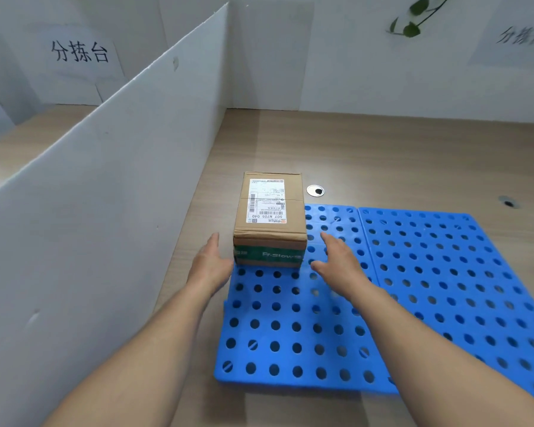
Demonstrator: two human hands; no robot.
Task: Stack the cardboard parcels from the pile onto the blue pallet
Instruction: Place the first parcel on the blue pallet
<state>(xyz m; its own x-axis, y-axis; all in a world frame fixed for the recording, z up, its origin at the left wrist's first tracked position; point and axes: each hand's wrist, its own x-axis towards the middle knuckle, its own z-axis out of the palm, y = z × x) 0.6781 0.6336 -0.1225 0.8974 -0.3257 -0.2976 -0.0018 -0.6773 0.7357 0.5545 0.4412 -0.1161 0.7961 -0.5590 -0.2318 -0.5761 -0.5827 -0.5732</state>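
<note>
Both hands are released with straight fingers, the left hand (211, 260) and the right hand (336, 261) just beside the two sides of the cardboard parcel (270, 217), which stands on the far left corner of the blue pallet (413, 272), near the white divider (105, 180).

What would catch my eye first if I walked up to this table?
The bright blue pallet, dotted with round holes, fills the right half of the wooden table. One cardboard parcel with a white shipping label on top stands at its far left corner, and the person's left hand and right hand, both with straight fingers, flank it. A tall white divider board runs along the left.
</note>
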